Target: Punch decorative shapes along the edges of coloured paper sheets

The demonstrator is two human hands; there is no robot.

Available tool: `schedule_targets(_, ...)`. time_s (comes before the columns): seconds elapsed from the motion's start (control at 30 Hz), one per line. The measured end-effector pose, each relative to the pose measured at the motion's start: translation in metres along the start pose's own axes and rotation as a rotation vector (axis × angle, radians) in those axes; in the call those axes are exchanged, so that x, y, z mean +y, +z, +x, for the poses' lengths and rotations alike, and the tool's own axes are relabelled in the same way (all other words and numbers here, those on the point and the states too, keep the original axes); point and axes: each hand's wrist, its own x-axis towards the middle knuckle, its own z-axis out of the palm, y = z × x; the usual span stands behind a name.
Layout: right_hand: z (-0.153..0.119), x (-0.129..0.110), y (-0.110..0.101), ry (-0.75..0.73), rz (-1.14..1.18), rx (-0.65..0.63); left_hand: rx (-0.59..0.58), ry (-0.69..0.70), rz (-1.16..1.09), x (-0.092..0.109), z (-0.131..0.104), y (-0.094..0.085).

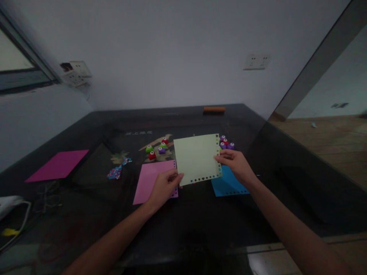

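A pale yellow-green sheet of paper (pixel 196 158) is held up over the table, with small shapes punched along its right and bottom edges. My left hand (pixel 164 187) pinches its lower left corner, and my right hand (pixel 235 162) pinches its right edge. Under the left hand lies a pink sheet (pixel 146 181), punched along its right side. Partly hidden behind the held paper and right hand is a blue sheet (pixel 228 185) with holes along its bottom edge. Small red, green and purple craft punches (pixel 162 150) stand behind the pink sheet; more punches (pixel 230 146) are behind the right hand.
A magenta sheet (pixel 59 164) lies on the dark table (pixel 114 229) at far left. Colourful paper confetti (pixel 115 172) is piled left of the pink sheet. A brown bar-shaped object (pixel 214 109) sits near the wall. A white cabled device (pixel 10 204) is at the left edge.
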Motion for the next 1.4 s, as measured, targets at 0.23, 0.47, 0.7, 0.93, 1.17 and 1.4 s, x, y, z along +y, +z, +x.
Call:
schedule_targets(0.23, -0.007, 0.007, -0.028, 0.059, 0.131, 0.0, -0.018, 0.211, 0.327, 0.02, 0.014, 0.012)
schedule_targets(0.47, -0.013, 0.019, -0.065, 0.171, 0.204, 0.128, 0.012, 0.18, 0.178, 0.012, 0.028, 0.051)
schedule_targets(0.7, -0.016, 0.032, -0.081, 0.197, 0.243, 0.213, -0.072, 0.379, 0.461, -0.002, 0.021, 0.052)
schedule_targets(0.93, -0.015, 0.031, -0.102, 0.272, 0.156, 0.15, -0.143, 0.677, 0.541, -0.006, 0.022, 0.057)
schedule_targets(1.17, -0.017, 0.029, -0.108, 0.347, -0.078, 0.025, -0.224, 0.731, 0.659, -0.009, 0.018, 0.063)
schedule_targets(1.4, -0.016, 0.033, -0.106, 0.33, -0.18, 0.004, -0.306, 0.725, 0.793, -0.013, 0.019, 0.065)
